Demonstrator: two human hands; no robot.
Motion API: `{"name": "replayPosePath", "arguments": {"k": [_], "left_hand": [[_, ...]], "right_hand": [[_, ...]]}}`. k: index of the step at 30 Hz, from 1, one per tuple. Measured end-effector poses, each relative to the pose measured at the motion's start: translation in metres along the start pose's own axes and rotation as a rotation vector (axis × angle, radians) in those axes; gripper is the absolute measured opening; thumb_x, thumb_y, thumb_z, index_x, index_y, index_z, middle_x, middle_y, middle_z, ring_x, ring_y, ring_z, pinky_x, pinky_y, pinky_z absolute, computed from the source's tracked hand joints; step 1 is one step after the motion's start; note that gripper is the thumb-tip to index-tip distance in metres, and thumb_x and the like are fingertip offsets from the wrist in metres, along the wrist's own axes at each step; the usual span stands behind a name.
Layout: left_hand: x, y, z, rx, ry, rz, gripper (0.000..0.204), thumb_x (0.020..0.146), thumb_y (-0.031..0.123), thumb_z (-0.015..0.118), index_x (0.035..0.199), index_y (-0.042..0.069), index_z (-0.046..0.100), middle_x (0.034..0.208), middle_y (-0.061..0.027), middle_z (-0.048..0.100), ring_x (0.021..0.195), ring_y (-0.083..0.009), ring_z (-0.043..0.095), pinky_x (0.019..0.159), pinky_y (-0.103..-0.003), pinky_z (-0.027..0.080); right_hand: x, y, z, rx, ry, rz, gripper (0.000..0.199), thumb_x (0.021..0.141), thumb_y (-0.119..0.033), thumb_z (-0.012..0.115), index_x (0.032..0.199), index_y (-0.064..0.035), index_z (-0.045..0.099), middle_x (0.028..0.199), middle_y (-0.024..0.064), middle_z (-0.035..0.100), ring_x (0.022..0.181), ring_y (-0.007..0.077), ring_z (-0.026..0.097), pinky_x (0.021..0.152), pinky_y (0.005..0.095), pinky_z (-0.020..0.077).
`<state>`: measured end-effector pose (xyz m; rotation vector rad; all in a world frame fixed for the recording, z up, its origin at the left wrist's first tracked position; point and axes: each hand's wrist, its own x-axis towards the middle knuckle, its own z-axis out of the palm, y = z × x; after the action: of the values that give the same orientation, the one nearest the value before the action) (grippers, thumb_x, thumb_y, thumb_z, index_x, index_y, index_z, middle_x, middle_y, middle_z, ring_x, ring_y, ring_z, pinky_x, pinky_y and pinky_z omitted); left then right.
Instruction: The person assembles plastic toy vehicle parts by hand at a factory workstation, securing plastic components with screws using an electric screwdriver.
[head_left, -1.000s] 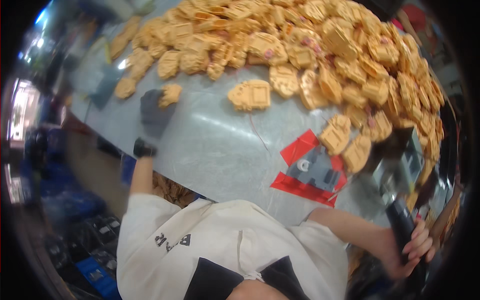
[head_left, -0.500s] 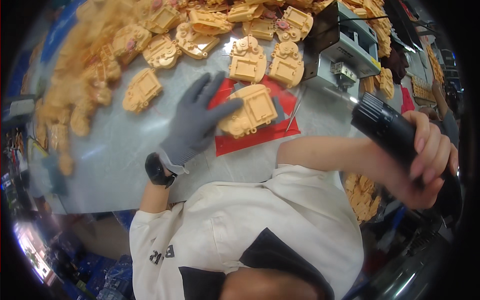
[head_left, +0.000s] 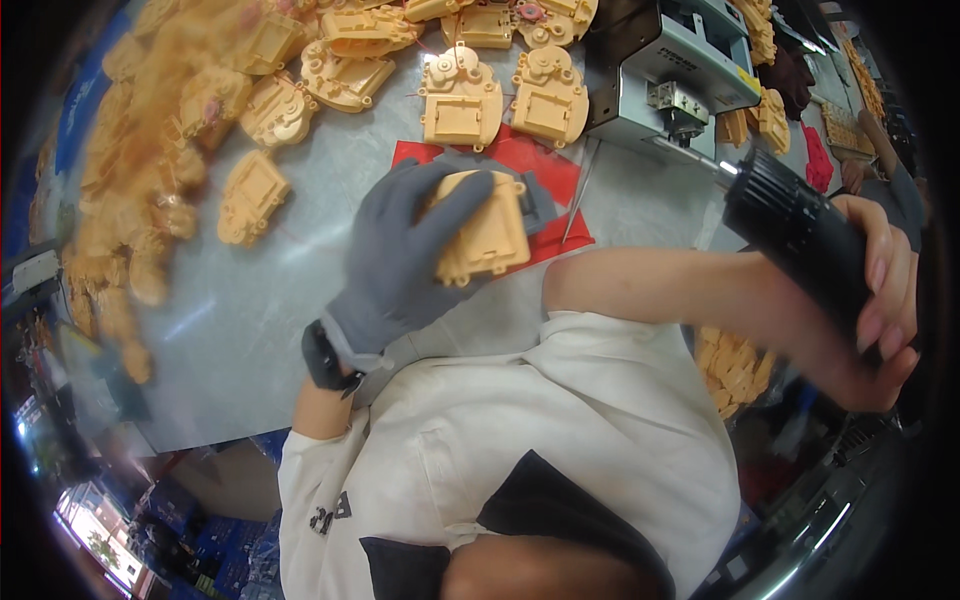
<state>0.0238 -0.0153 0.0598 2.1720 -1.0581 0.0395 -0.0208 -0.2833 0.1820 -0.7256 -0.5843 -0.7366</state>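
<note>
My left hand (head_left: 395,255), in a grey glove, is closed around a yellow plastic housing (head_left: 495,235), with fingers over its top and left side. The housing is tilted above a red mat (head_left: 560,180) and a dark grey block (head_left: 540,205), which it partly covers. My bare right hand (head_left: 885,290) is wrapped round a black electric screwdriver (head_left: 800,225). Its thin metal bit points left, close to the outlet of a grey box-shaped machine (head_left: 695,60); whether the bit holds a screw is too small to tell.
Two similar housings (head_left: 460,100) stand just beyond the mat. A large heap of them (head_left: 150,130) fills the left and far side, with one lying apart (head_left: 253,198). Tweezers (head_left: 580,195) lie on the mat's right side. More yellow parts (head_left: 735,370) sit below my right forearm.
My left fingers have gone from spread to closed on the housing, which is now tilted. The screwdriver has moved slightly right and up relative to the machine. The whole view has shifted a little.
</note>
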Motion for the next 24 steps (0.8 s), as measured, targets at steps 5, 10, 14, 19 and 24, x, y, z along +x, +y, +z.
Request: {"name": "replayPosePath", "arguments": {"k": [5, 10, 14, 19, 24], "left_hand": [[-0.009, 0.001, -0.005, 0.105, 0.012, -0.052, 0.075, 0.051, 0.023, 0.08, 0.12, 0.014, 0.053, 0.115, -0.0131, 0.05, 0.105, -0.0349, 0.049, 0.087, -0.044, 0.043], [0.025, 0.002, 0.025, 0.245, -0.064, 0.041, 0.074, 0.057, 0.028, 0.08, 0.123, 0.015, 0.049, 0.122, -0.0146, 0.048, 0.112, -0.0328, 0.046, 0.096, -0.046, 0.037], [0.016, 0.004, 0.02, 0.27, -0.067, 0.011, 0.072, 0.059, 0.028, 0.079, 0.123, 0.015, 0.048, 0.118, -0.0134, 0.049, 0.111, -0.0312, 0.047, 0.095, -0.045, 0.037], [0.008, 0.008, 0.013, 0.275, -0.035, -0.05, 0.069, 0.061, 0.029, 0.078, 0.121, 0.016, 0.049, 0.111, -0.011, 0.05, 0.108, -0.0303, 0.048, 0.093, -0.043, 0.038], [0.003, -0.002, 0.022, 0.28, -0.021, -0.073, 0.074, 0.058, 0.038, 0.078, 0.122, 0.014, 0.049, 0.118, -0.013, 0.048, 0.112, -0.0329, 0.045, 0.096, -0.044, 0.035]], "right_hand": [[0.006, -0.008, -0.015, -0.064, 0.047, -0.109, 0.011, 0.064, -0.021, 0.064, 0.058, -0.0158, 0.056, 0.061, -0.0108, 0.06, 0.057, 0.0016, 0.055, 0.067, 0.0211, 0.0376], [0.006, -0.003, -0.003, -0.058, 0.044, -0.084, 0.012, 0.065, -0.022, 0.063, 0.06, -0.0145, 0.055, 0.061, -0.0108, 0.057, 0.056, 0.0024, 0.054, 0.068, 0.0215, 0.0373], [0.004, -0.009, -0.004, -0.083, 0.061, 0.011, 0.011, 0.067, -0.018, 0.058, 0.061, -0.0115, 0.051, 0.061, -0.0069, 0.052, 0.055, 0.0058, 0.049, 0.07, 0.0268, 0.0356], [0.012, -0.031, -0.018, -0.521, 0.166, -0.149, 0.014, 0.062, -0.019, 0.053, 0.063, -0.005, 0.057, 0.062, 0.0052, 0.049, 0.056, 0.0191, 0.048, 0.067, 0.0402, 0.0406], [0.021, -0.018, -0.043, -0.738, 0.111, -0.115, 0.024, 0.067, -0.009, 0.054, 0.09, -0.0003, 0.053, 0.063, 0.0079, 0.05, 0.057, 0.0219, 0.048, 0.069, 0.0406, 0.0409]]}}
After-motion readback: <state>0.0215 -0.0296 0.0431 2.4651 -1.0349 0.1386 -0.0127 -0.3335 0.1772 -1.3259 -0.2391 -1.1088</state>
